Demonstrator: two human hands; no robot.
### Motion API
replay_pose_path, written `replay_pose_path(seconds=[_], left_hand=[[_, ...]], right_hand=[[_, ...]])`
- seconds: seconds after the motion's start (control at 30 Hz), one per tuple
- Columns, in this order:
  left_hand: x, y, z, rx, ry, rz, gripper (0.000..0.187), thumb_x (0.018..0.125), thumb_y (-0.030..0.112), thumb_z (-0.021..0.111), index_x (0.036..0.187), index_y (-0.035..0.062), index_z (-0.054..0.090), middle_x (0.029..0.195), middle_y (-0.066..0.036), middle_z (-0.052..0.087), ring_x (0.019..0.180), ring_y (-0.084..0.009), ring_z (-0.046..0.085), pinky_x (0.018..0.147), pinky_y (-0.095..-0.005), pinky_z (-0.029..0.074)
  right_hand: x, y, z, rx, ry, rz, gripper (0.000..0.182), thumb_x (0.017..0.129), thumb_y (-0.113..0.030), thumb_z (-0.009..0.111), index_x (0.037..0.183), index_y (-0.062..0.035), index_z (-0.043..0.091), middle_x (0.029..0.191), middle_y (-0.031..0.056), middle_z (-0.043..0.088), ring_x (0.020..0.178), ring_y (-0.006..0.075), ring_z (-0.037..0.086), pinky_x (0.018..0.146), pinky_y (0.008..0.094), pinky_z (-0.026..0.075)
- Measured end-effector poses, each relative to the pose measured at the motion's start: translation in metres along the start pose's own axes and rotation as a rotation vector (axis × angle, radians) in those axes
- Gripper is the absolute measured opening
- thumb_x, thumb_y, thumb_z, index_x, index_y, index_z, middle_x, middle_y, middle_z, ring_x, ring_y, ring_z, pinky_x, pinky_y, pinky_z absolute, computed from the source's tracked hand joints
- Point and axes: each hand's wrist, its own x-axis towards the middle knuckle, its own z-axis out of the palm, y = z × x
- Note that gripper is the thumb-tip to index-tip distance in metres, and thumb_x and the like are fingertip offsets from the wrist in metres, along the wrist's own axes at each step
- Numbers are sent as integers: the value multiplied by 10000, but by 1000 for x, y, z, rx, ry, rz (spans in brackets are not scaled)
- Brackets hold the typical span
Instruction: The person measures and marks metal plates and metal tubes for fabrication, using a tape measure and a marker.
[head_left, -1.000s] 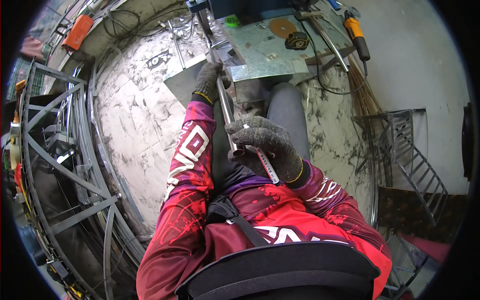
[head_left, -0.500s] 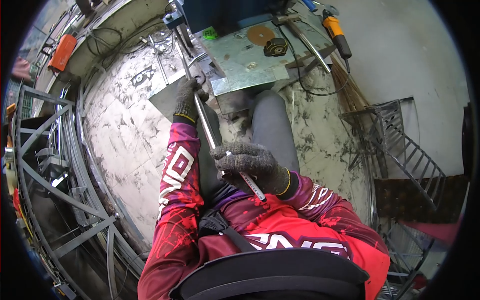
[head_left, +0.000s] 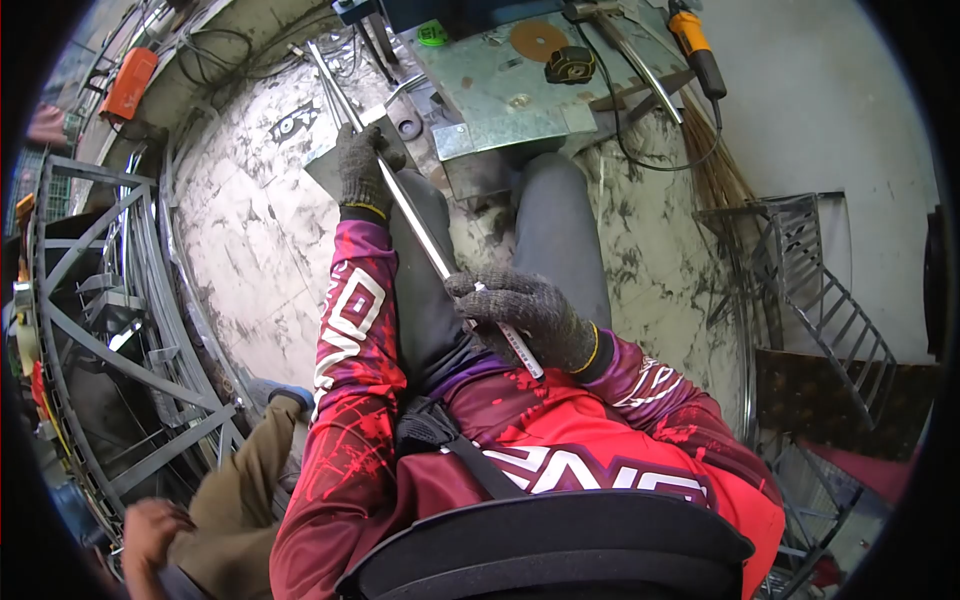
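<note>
Two gloved hands hold one long, thin, shiny metal tube (head_left: 415, 225), which runs from 11 o'clock near the bench down toward the lap. My left hand (head_left: 360, 165) is wrapped shut around the tube's upper stretch. My right hand (head_left: 525, 315) is closed around its near end, together with a white marker pen (head_left: 520, 350) that pokes out toward 5 o'clock. I judge the tube rigid, light for its length, and smooth enough to slip; the knit gloves help. Its length makes it prone to swinging, so a two-point grip, spaced apart, suits it. At 12 o'clock sits a grey sheet-metal bench top (head_left: 500, 100) carrying an orange abrasive disc (head_left: 538, 40). Underfoot is a stained, marbled tile floor (head_left: 255, 230). Grey welded steel frames (head_left: 110, 330) stand at 9 o'clock. Another person's tan sleeve (head_left: 235, 500) shows at 7 o'clock.
</note>
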Motion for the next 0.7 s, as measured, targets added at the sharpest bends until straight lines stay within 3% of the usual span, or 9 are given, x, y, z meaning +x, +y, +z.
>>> replay_pose_path(seconds=[0.03,0.1,0.17,0.23,0.3,0.43,0.47,0.6,0.7], left_hand=[[0,0,1,-43,2,-4,172,1002,121,587,1146,115,493,849,-78,552,554,-208,541,474,-386,516],[-1,0,0,-31,-40,-19,203,991,136,604,1157,121,489,861,-80,555,577,-217,558,502,-383,534],[-13,8,7,-35,-97,33,171,955,129,613,1076,112,494,853,-79,552,572,-214,555,524,-364,543],[-12,6,10,-79,-93,25,103,989,86,581,1028,98,487,767,-73,539,516,-197,532,432,-327,462],[-8,3,9,-89,-86,-11,124,983,73,583,1041,107,479,765,-69,533,505,-202,523,434,-338,464],[-4,5,10,-12,-111,-35,235,972,55,573,1153,107,432,764,-74,513,518,-197,505,450,-368,467],[1,2,6,-48,-153,-62,366,959,44,565,1290,101,421,798,-95,520,525,-190,498,454,-354,469],[-1,-3,10,-248,-84,-150,557,935,-1,553,1458,118,406,933,-117,540,526,-175,501,454,-316,470],[-4,-4,10,-300,-109,-196,503,920,-18,544,1403,107,473,941,-103,541,524,-163,503,463,-309,485]], right_hand=[[-1,0,2,48,6,31,463,816,97,751,1238,-89,709,1287,172,693,1098,337,721,891,400,603],[-1,-1,4,105,6,75,454,818,102,746,1231,-84,710,1284,172,694,1094,334,722,887,399,602],[4,-7,2,78,31,23,431,826,105,740,1217,-77,715,1264,173,700,1083,329,725,870,389,600],[5,-8,6,71,69,15,415,831,91,744,1209,-76,715,1238,172,707,1067,331,728,853,384,600],[10,-9,6,-15,67,-61,431,827,83,749,1226,-78,709,1241,171,707,1073,331,728,852,381,600],[19,-10,1,-104,36,-114,446,826,68,754,1242,-84,703,1241,170,709,1078,346,726,865,394,601],[21,-10,1,-104,33,-129,446,824,59,757,1244,-85,702,1239,172,710,1080,353,723,874,404,601],[29,-16,3,-58,35,-124,456,819,40,761,1253,-84,700,1240,170,715,1092,373,711,902,434,598],[42,-22,0,-124,34,-172,468,813,46,766,1261,-76,700,1248,160,716,1109,365,704,915,433,591]])
